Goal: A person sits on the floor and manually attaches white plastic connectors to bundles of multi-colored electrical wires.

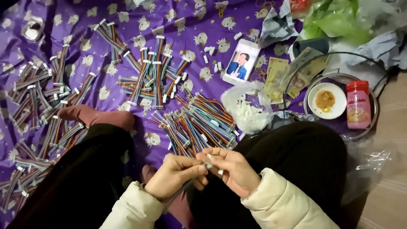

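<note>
My left hand [174, 174] pinches a thin bundle of coloured wires [183, 188] that trails down toward my lap. My right hand [231, 168] meets it fingertip to fingertip and holds a small white plastic connector [208, 165] at the wire ends. Both hands hover over my crossed legs in dark trousers. Just beyond them lies a loose heap of multicoloured wire harnesses [197, 123] on a purple patterned cloth [106, 17].
Finished wire bundles with white plugs [148, 74] lie at centre; more bundles [42, 101] spread at left. A clear bag of white connectors [248, 109], a phone [241, 62], banknotes [292, 74], a round tray [375, 110] with a small dish [326, 100] and a red-lidded jar [358, 104] sit to the right.
</note>
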